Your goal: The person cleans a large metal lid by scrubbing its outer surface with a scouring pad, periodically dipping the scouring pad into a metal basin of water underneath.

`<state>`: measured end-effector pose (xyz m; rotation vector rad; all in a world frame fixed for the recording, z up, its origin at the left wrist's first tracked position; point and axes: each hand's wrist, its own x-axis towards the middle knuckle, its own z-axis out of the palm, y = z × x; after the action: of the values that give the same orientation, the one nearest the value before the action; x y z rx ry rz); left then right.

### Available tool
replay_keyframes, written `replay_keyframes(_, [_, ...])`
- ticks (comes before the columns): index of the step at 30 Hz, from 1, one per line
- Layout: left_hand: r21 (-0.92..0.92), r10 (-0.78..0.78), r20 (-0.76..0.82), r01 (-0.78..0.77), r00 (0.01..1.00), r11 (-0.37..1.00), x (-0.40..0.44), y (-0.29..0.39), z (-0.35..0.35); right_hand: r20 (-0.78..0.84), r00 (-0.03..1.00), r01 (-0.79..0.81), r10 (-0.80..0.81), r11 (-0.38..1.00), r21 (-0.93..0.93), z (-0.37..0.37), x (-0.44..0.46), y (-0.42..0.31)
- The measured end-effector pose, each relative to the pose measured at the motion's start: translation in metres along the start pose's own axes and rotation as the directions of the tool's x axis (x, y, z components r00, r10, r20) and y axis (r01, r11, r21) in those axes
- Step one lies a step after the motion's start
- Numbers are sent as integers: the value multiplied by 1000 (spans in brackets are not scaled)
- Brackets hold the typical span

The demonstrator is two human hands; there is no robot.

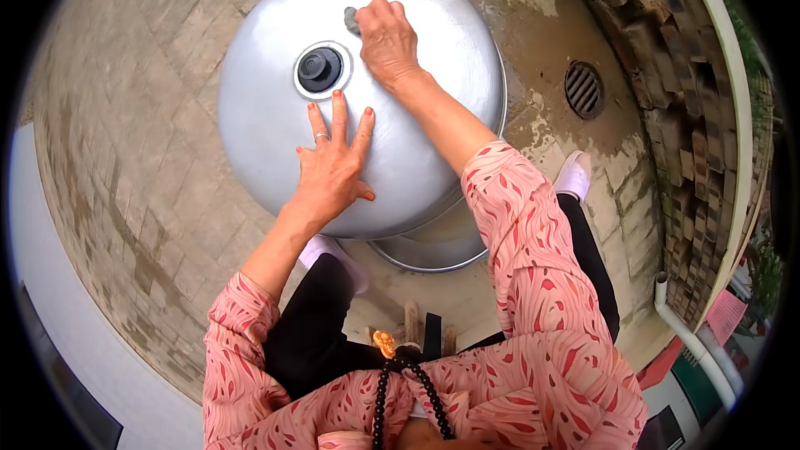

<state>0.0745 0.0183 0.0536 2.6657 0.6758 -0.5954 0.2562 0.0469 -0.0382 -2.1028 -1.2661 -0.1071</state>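
A large domed metal lid (275,25) with a round black knob (319,69) lies in front of me. My left hand (333,162) rests on it just below the knob, fingers spread, with a ring on one finger. To the right of the knob, my right hand (388,40) is closed on a small grey scouring pad (352,21) and presses it to the metal. Most of the pad is hidden behind the fingers. Under the lid's near edge shows part of a round metal vessel (429,254).
Paving slabs (158,117) surround the lid. A round drain grate (584,90) sits in wet ground to the right, near a stack of bricks or tiles (658,58). My shoes (573,175) flank the vessel. A white pipe (692,337) runs at the lower right.
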Motion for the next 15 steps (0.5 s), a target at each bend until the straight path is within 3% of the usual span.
replay_keyframes(3, [10, -1, -25, 1, 1000, 1000, -2, -2, 2, 63, 988, 125, -138, 976, 180, -12, -10, 6])
replay_keyframes(5, [26, -2, -23, 3, 1000, 1000, -2, -1, 2, 58, 998, 43, -38, 995, -86, -37, 1, 60])
replay_keyframes(7, [28, 13, -57, -11, 998, 1000, -5, -2, 5, -31, 998, -66, 62, 989, -134, -50, -10, 131])
replay_keyframes(10, [34, 37, -124, -33, 992, 999, -2, -4, 9, -150, 988, -72, 47, 984, -164, -66, -49, 67])
replay_keyframes(13, [28, 42, -117, -39, 992, 999, -2, -7, 11, 31, 998, 43, -46, 996, 75, -73, -106, -21])
replay_keyframes(15, [27, 66, -129, -63, 989, 998, 0, -13, 17, 107, 992, 53, -65, 992, 110, -86, -129, -31])
